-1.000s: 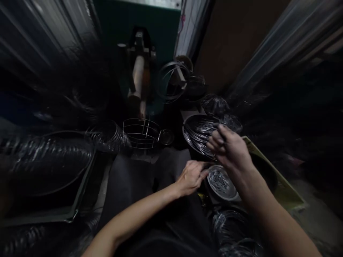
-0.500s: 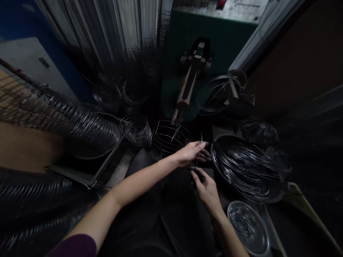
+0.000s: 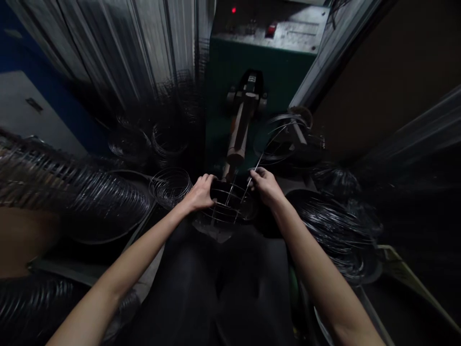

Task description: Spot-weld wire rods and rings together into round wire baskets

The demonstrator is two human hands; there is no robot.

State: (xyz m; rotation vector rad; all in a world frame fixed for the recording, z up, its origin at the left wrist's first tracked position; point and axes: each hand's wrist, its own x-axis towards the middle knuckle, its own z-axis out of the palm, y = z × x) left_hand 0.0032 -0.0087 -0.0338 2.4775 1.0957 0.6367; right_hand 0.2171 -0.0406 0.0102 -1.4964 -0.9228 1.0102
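Observation:
Below the machine's electrode arm (image 3: 240,132) sits a round wire frame (image 3: 227,194), made of thin rings with cross wires. My left hand (image 3: 201,193) is closed around the left side of this frame, with the thumb toward its inside. At the right side, my right hand (image 3: 265,184) pinches a thin wire (image 3: 247,188). That wire slants over the frame's right part, and its upper stretch runs up past my fingers. Whether the wire touches the rings I cannot tell in the dim light.
A green machine body (image 3: 284,72) stands ahead. To the right, a basin (image 3: 374,274) holds many dark wires. Coiled wire rings (image 3: 170,186) stand left of the frame, and a long row of stacked rings (image 3: 118,192) lies further left. A wire coil (image 3: 279,137) hangs beside the arm.
My hands have parted: the left went from the wire to the frame's left side, while the right moved forward to the frame's right side. The view has shifted too.

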